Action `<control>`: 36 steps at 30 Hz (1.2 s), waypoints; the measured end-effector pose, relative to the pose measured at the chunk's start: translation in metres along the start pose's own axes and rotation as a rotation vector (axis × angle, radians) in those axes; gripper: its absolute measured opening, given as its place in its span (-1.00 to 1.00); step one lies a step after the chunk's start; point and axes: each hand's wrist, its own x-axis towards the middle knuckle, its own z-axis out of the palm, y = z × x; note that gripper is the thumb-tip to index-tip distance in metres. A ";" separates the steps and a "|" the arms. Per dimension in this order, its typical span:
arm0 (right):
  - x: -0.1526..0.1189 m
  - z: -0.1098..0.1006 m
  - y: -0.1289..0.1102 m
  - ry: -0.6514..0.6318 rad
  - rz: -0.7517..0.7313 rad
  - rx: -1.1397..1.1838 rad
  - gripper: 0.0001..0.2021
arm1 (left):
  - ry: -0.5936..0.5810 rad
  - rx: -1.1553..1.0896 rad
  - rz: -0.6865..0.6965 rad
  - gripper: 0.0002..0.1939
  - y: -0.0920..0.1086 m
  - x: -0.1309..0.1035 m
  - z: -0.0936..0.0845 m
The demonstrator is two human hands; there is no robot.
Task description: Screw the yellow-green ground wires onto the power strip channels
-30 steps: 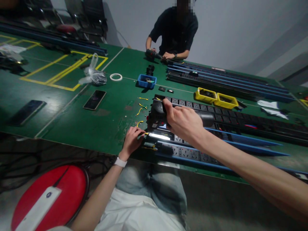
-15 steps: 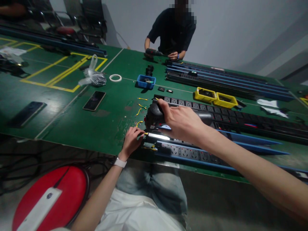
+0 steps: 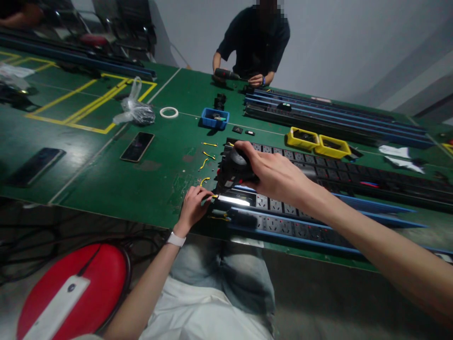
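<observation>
My right hand point(image 3: 267, 163) is wrapped round a black cordless screwdriver point(image 3: 231, 170), its nose pointing down over the end of a power strip point(image 3: 276, 204). A lit white patch point(image 3: 233, 200) lies on the strip below the tool. At that end, my left hand point(image 3: 195, 205) pinches a short yellow wire point(image 3: 214, 196) between thumb and fingers. The screwdriver's tip is hard to make out. Several loose yellow-green wires point(image 3: 208, 156) lie beyond my left hand. Nearer me is a second power strip point(image 3: 272, 224) in a blue housing.
Across the green table point(image 3: 170, 165), a person point(image 3: 255, 45) holds another power tool point(image 3: 226, 74). A blue bin point(image 3: 215, 119), yellow bins point(image 3: 332, 146), a tape roll point(image 3: 169, 113), a plastic bag point(image 3: 136, 111) and phones point(image 3: 138, 146) lie about. A red stool point(image 3: 102, 283) stands at lower left.
My right hand and the screwdriver have shifted slightly right, and the tool looks more upright. My left hand has stayed at the strip's end with the wire.
</observation>
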 end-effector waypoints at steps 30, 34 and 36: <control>0.011 0.010 -0.023 0.106 -0.040 -0.426 -0.41 | -0.018 0.009 -0.020 -0.82 0.006 0.001 -0.005; 0.011 0.009 -0.026 0.104 -0.069 -0.439 -0.39 | -0.009 0.009 -0.013 -0.82 0.006 0.000 -0.005; 0.010 0.009 -0.026 0.117 -0.068 -0.442 -0.40 | -0.009 0.002 -0.008 -0.82 0.006 0.000 -0.005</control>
